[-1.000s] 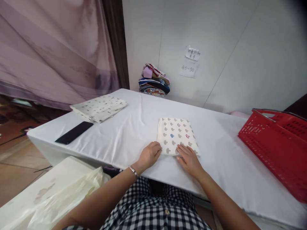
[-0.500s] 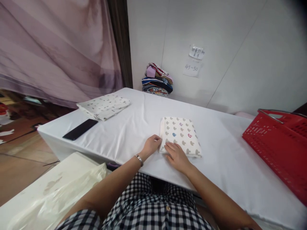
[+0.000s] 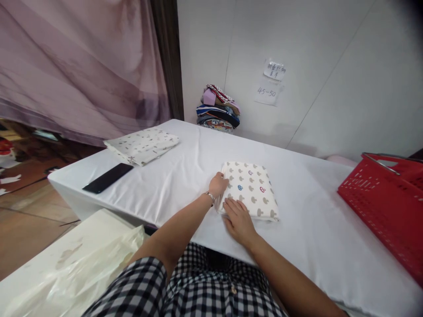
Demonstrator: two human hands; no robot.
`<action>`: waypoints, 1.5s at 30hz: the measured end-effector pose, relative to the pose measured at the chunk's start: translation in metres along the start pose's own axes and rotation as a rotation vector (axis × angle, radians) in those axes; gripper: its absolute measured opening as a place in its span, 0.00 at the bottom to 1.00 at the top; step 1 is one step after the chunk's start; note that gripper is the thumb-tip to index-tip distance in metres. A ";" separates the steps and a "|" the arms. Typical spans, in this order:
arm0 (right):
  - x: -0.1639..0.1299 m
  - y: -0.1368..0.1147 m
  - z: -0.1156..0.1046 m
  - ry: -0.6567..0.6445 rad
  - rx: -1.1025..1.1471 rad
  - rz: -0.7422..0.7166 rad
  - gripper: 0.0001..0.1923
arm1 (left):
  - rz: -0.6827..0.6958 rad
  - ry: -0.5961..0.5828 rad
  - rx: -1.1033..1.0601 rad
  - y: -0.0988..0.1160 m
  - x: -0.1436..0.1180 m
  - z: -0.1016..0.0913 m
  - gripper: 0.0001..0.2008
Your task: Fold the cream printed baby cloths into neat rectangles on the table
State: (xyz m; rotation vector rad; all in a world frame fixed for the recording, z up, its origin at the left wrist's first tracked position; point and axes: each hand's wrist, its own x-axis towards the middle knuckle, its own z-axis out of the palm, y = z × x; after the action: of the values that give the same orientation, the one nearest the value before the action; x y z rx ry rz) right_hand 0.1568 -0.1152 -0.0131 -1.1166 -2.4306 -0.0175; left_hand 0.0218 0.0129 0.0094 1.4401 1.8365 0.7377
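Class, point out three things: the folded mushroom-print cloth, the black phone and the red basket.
folded mushroom-print cloth [image 3: 251,188], head view, middle of its top face.
black phone [image 3: 107,178], head view, centre of its dark face.
red basket [image 3: 383,207], head view, perforated side wall.

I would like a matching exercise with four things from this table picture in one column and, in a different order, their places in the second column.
Things:
1. mushroom-print cloth
2. black phone
3. red basket
4. pile of colourful clothes

Places:
a. against the back wall
b. at the right end of the table
c. under both hands
d. near the table's left edge, beside a folded pale cloth

Pairs: 1-c, 2-d, 3-b, 4-a
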 end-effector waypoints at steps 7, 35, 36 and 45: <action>0.000 -0.002 -0.001 -0.024 0.069 -0.004 0.26 | -0.022 0.007 0.039 0.001 0.007 -0.001 0.20; 0.002 -0.002 -0.008 -0.132 0.152 -0.014 0.28 | -0.053 0.118 0.156 0.022 0.049 0.015 0.13; 0.002 -0.002 -0.008 -0.131 0.149 -0.014 0.28 | -0.048 0.118 0.155 0.022 0.048 0.015 0.14; 0.001 0.000 -0.006 -0.094 0.134 -0.030 0.26 | 0.055 0.130 0.149 0.013 0.012 0.007 0.20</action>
State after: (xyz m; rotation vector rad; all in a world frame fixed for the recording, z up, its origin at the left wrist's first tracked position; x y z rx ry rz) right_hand 0.1585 -0.1155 -0.0072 -1.0432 -2.4896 0.1888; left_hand 0.0327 0.0279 0.0129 1.5758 1.9936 0.7504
